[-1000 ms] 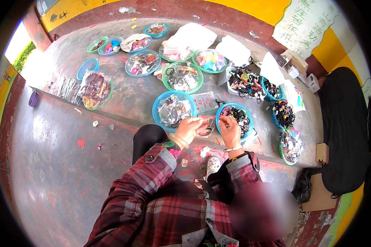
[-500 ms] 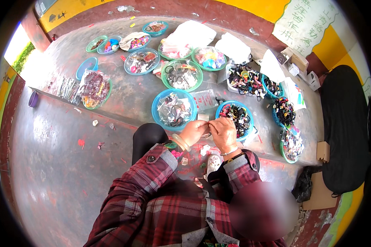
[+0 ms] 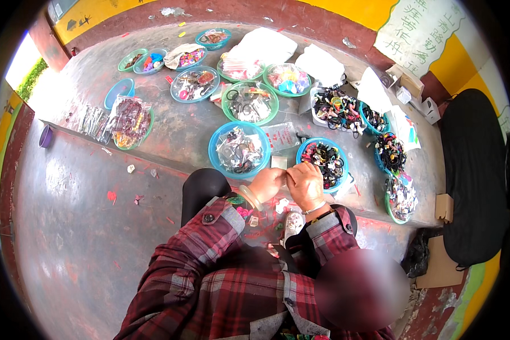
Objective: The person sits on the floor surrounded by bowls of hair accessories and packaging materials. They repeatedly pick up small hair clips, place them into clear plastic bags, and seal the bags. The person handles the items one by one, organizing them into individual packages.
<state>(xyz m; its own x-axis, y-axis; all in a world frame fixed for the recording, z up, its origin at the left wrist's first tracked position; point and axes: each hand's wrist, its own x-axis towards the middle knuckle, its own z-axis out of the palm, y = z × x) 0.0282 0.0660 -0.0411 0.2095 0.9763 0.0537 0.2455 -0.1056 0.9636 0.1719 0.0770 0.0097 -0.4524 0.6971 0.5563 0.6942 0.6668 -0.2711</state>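
My left hand (image 3: 267,185) and my right hand (image 3: 306,186) meet fingertip to fingertip above my lap. Both are closed in a pinch, and whatever lies between the fingers is too small or hidden to make out. Just beyond the left hand sits a blue basin (image 3: 213,148) holding clear plastic bags with dark hair ties. Close behind the right hand, another blue basin (image 3: 345,164) is filled with dark hair ties (image 3: 323,159) bearing small coloured pieces. A small pale card (image 3: 279,162) lies between these two basins, near my fingertips.
On the raised concrete ledge stand several more basins, among them a green one (image 3: 276,105), and a white bin (image 3: 318,120) of hair ties. White sacks (image 3: 264,45) lie behind. A long black bag (image 3: 475,181) leans at the right. Scraps litter the floor by my shoe (image 3: 293,224).
My two hands stay together in nearly the same place, with only a slight shift of the fingers. The basins have not moved.
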